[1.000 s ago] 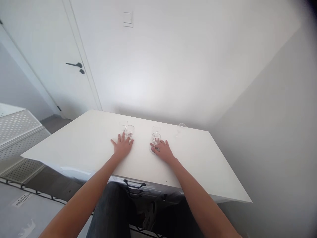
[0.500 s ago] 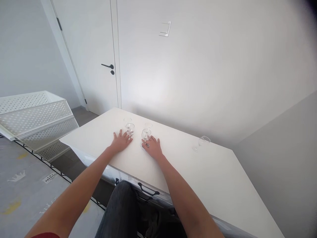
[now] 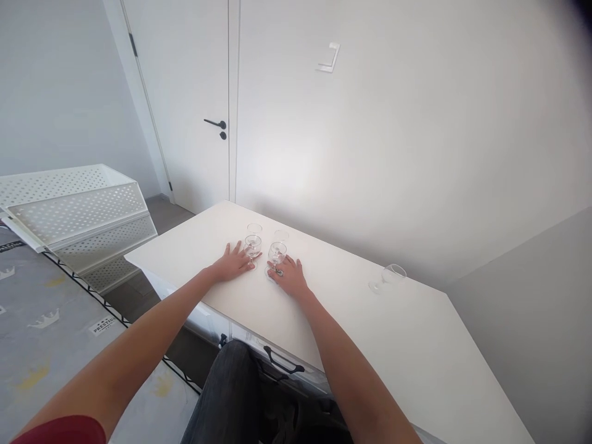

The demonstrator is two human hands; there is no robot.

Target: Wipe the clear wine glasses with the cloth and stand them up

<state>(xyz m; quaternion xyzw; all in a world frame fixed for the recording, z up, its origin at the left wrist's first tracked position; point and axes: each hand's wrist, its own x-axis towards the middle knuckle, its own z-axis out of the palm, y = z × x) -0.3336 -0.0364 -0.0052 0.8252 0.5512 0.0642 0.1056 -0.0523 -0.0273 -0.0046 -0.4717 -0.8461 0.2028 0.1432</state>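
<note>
My left hand (image 3: 232, 264) lies low on the white cabinet top, thumb and forefinger around the foot of a clear stemmed glass (image 3: 252, 248), the other fingers spread. To the right, my right hand (image 3: 292, 277) has its thumb before and its fingers behind the lower stem of a second clear stemmed glass (image 3: 277, 253). Both glasses stand upright, close side by side. Faint rim outlines show above each bowl; I cannot tell whether they are the glasses' own rims or others behind. Further right stands another clear stemmed glass (image 3: 392, 275), apart from both hands.
The white cabinet top (image 3: 361, 345) runs along a pale wall, with a black drawer handle (image 3: 284, 362) on its front. White perforated baskets (image 3: 87, 213) stand at left. A grey crown-patterned bed surface (image 3: 69, 364) is lower left. Behind is a white door (image 3: 185, 92).
The view has swung slightly left. The gap between the two held glasses has narrowed, the right one having slid leftward with my right hand. Both hands stay low at the glasses.
</note>
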